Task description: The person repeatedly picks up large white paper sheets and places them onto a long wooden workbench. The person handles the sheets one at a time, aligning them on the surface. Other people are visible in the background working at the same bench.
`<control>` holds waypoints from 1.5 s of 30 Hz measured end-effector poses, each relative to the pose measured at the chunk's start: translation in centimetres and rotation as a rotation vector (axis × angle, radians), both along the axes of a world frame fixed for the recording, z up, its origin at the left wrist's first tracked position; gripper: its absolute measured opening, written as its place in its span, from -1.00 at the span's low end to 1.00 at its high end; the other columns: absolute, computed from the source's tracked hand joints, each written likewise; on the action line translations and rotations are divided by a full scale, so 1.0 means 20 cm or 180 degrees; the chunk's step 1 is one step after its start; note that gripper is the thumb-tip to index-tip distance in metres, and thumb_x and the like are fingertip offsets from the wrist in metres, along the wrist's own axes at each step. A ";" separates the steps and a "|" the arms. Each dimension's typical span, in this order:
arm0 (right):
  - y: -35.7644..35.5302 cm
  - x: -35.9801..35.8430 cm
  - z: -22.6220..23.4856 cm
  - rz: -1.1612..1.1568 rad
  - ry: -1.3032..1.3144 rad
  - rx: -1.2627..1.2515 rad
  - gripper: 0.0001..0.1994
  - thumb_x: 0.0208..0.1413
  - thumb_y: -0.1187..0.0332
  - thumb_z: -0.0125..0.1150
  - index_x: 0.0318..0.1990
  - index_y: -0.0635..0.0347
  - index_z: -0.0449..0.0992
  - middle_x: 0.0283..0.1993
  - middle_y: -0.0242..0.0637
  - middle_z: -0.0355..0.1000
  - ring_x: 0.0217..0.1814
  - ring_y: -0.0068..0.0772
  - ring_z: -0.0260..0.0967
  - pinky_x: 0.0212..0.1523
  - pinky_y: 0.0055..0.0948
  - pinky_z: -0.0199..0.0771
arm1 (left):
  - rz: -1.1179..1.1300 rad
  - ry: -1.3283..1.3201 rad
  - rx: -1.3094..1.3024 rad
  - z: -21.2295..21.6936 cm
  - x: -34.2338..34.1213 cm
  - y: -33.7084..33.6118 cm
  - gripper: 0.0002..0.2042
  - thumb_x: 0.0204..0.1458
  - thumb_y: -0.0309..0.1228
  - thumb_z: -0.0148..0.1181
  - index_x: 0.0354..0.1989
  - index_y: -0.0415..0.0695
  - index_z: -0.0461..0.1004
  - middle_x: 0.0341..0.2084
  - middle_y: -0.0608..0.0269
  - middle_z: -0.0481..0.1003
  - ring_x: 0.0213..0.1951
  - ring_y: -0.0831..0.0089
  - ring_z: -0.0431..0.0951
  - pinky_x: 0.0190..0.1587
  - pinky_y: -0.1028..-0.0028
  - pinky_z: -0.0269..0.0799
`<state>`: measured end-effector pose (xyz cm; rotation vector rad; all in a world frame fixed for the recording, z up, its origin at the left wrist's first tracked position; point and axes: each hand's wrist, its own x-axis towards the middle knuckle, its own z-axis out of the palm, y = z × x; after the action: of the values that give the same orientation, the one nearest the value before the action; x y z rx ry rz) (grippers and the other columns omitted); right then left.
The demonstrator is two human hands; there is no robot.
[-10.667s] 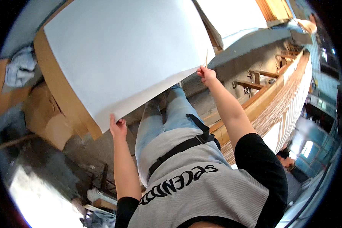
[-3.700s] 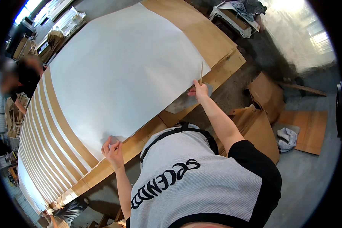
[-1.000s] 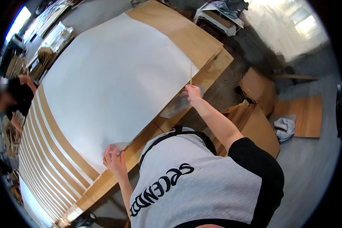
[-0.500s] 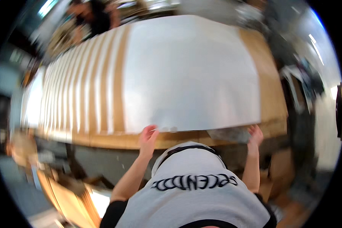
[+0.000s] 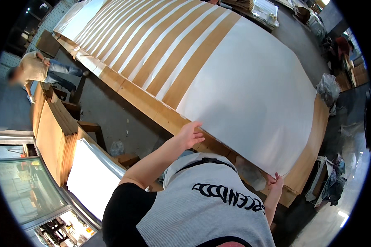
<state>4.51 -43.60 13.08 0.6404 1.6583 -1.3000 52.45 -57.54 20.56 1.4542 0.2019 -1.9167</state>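
Pinching the near right corner of the big white sheet (image 5: 251, 86), the right hand (image 5: 275, 182) has its grip clamped on the paper's edge, while the left hand (image 5: 190, 134) rests flat, fingers spread, on the sheet's near edge. A moment ago both hands gripped that edge from straight on; now the sheet lies flat across the long wooden surface (image 5: 152, 109), beside rows of white strips (image 5: 152, 45). To my eye, it is being squared up. Another person (image 5: 35, 70) stands well apart.
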 end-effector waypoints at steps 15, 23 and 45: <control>0.27 0.85 0.49 0.4192 0.0955 -0.0329 -0.69 -0.10 0.34 0.19 -0.17 0.20 0.38 -0.34 -0.28 0.38 -0.32 -0.48 0.33 -0.30 -0.54 0.35 | -0.3999 -0.0392 -0.1684 0.03 0.32 0.21 -0.76 -0.15 -0.38 0.16 -0.29 -0.19 0.38 -0.42 0.29 0.39 -0.40 0.57 0.36 -0.32 0.57 0.32; 0.35 1.10 0.50 0.4964 0.0837 0.0043 -0.50 -0.06 -0.08 -0.02 -0.05 0.04 0.36 -0.11 -0.10 0.29 -0.04 -0.23 0.21 -0.07 -0.41 0.20 | -0.4739 0.1544 -0.1791 -0.71 0.27 0.10 -0.51 -0.06 -0.28 0.05 0.03 -0.24 0.15 -0.13 0.12 0.32 -0.10 0.41 0.33 -0.04 0.47 0.21; 1.43 1.12 0.15 0.1365 0.1843 0.0124 -0.61 -0.01 0.00 -0.07 -0.32 0.16 0.44 -0.37 -0.20 0.41 -0.32 -0.27 0.33 -0.31 -0.34 0.29 | -0.6848 0.1413 -0.0163 -0.31 -1.00 0.65 -0.51 0.07 -0.08 -0.23 0.04 -0.21 0.19 0.01 0.24 0.24 0.07 0.43 0.15 0.12 0.47 -0.05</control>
<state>26.89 -14.94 16.00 -0.1010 2.1378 -1.1933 32.36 -44.52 14.27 0.8732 -1.9382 -3.5762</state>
